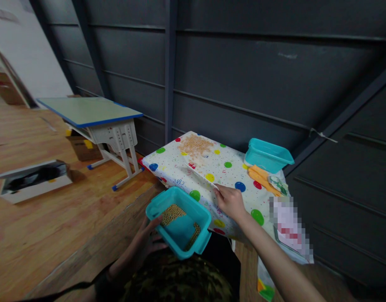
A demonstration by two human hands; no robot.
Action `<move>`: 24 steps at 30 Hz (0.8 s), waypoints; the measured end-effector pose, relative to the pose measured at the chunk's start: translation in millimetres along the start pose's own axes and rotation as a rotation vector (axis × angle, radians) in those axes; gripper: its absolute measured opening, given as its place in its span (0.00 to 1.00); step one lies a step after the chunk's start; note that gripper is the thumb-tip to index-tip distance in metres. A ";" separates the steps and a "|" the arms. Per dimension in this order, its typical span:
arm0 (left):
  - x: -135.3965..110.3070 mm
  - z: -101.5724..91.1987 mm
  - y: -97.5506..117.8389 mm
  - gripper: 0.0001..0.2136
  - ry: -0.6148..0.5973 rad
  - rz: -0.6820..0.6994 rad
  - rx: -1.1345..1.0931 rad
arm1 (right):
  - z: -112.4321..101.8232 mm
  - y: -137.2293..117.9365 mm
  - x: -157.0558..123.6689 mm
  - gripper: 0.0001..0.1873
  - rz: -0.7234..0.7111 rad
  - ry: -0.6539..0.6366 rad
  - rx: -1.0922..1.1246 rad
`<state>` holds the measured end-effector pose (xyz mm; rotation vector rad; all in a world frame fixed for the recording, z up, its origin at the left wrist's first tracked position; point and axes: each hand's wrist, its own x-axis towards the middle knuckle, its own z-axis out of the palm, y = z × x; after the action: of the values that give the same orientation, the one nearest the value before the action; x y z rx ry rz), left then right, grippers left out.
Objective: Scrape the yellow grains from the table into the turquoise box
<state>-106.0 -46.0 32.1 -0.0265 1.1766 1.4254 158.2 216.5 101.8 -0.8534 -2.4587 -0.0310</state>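
My left hand grips a teal plastic tub from below, held just under the near edge of the table. The tub holds some tan beans along its bottom. My right hand is closed on the near end of a long thin white strip that lies flat across the polka-dot tablecloth. A pile of tan beans is spread on the cloth at the far side, beyond the strip.
A second teal tub stands at the table's far right, with an orange cloth and a small packet beside it. A blue-edged desk stands to the left on the wooden floor, near an open white box. A dark wall runs behind.
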 end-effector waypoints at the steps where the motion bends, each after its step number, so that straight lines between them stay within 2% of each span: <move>1: 3.4 -1.0 -1.8 0.65 0.012 0.010 0.037 | 1.7 0.6 -0.2 0.21 0.007 0.023 -0.005; 5: 15.0 -7.3 -9.1 0.64 0.004 0.041 0.113 | 8.4 5.8 -1.0 0.21 0.063 0.139 -0.075; 8: 20.6 -12.5 -13.2 0.61 0.006 0.030 0.129 | 11.0 10.6 -2.1 0.20 0.037 0.213 -0.112; 14: 20.5 -13.0 -14.9 0.65 -0.016 0.037 0.143 | 11.5 12.8 -4.3 0.15 -0.088 0.229 -0.059; 20: 14.1 -6.4 -14.7 0.67 -0.033 0.071 0.166 | 11.0 12.5 -3.5 0.18 -0.142 0.296 -0.028; 24: 12.3 -3.0 -15.1 0.64 -0.016 0.080 0.154 | 12.1 10.5 -4.0 0.17 -0.183 0.260 0.015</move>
<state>-99.8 -42.6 13.8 0.1401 1.2833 1.3984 161.1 224.9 87.9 -0.5755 -2.2794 -0.1784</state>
